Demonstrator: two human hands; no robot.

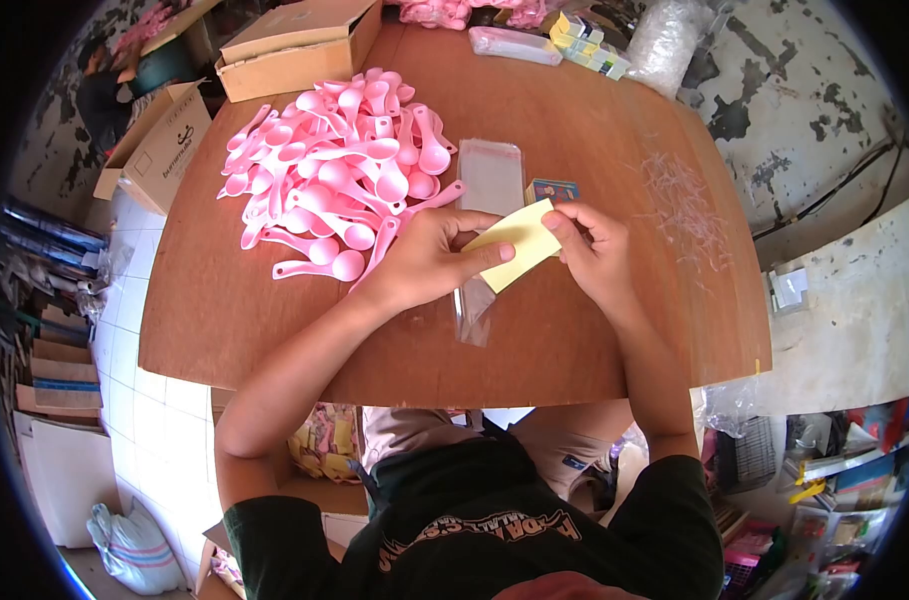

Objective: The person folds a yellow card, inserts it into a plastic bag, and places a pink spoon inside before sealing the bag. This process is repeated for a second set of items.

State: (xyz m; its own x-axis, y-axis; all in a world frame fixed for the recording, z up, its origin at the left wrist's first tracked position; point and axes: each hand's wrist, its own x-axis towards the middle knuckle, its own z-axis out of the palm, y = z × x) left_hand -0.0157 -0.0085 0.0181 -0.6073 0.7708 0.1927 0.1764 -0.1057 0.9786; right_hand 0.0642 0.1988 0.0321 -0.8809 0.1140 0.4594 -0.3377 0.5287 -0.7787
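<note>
Between my two hands is a yellow paper card (519,243), tilted, above the middle of the table. My left hand (436,250) pinches its left side, thumb lying on top. At its upper right corner, the thumb and fingers of my right hand (592,245) grip the edge. Beneath and behind the card lie clear plastic sleeves (491,172), partly hidden by my left hand. A small blue printed card stack (553,190) sits just beyond the yellow card. To the left spreads a large heap of pink plastic spoons (324,185), some close to my left wrist.
Cardboard boxes stand at the table's back left (296,50) and on the floor beside it (159,145). Along the far edge are a plastic packet (515,45), small yellow-and-white boxes (588,45) and a clear bag (671,45). Thin plastic strips (686,205) lie right. Another person (104,95) is far left.
</note>
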